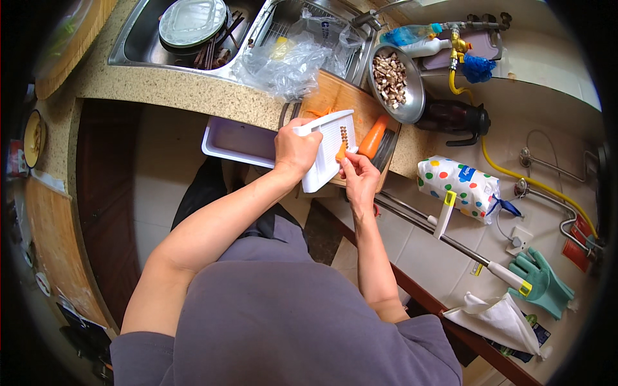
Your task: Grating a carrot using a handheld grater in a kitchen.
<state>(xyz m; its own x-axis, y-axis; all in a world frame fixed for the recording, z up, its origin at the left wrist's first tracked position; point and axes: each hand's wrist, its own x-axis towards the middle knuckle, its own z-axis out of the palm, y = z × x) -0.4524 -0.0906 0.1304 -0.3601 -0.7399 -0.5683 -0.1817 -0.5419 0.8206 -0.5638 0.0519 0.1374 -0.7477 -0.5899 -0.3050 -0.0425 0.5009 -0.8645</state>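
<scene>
My left hand [297, 149] is closed round the edge of a white flat grater [322, 166], which is tilted over the wooden cutting board [336, 90]. Between the fingertips of my right hand [360, 174] is a small orange carrot piece [340, 152], pressed against the grater's face beside its row of holes. A larger carrot [373, 136] lies on the board to the right of the grater. Some orange shreds [317, 113] show behind the grater's top edge. Next to the larger carrot is a dark flat blade-like thing [386, 149], partly hidden.
A metal bowl of chopped brown-and-white pieces [390, 80] stands beyond the board. Clear plastic bags [283, 69] cover part of the sink, where stacked dishes [192, 22] sit at left. A lavender bin [238, 143] is below the counter. A dark jug [454, 119] stands right.
</scene>
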